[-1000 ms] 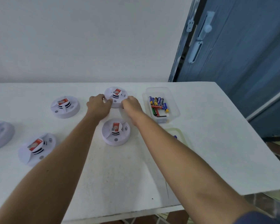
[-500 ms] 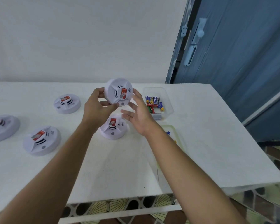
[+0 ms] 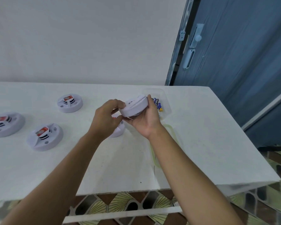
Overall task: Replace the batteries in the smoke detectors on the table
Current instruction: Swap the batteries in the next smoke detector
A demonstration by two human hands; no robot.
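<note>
Tabletop point(image 3: 104, 159) bears 4 smoke detectors point(image 3: 70, 103) point(image 3: 6, 124) point(image 3: 45, 137) point(image 3: 118, 131); left hand point(image 3: 107, 117) and right hand point(image 3: 146, 120) fingers clamp 1 raised detector point(image 3: 134, 105).

Smoke detectors point(image 3: 69, 103): five. Four sit on the table point(image 3: 104, 168), and the fifth detector point(image 3: 135, 106) is above it. Clear trays point(image 3: 166, 101) on the table: two. Batteries point(image 3: 159, 106) are partly hidden, so their count is undetermined.

On the table point(image 3: 201, 143), three detectors point(image 3: 45, 136) lie left. At centre, the left hand point(image 3: 106, 120) and right hand point(image 3: 146, 122) hold a raised detector point(image 3: 134, 106) above a fifth detector point(image 3: 118, 132). The battery tray point(image 3: 162, 92) lies just right, with seemingly a second tray point(image 3: 174, 135) nearer.
</note>
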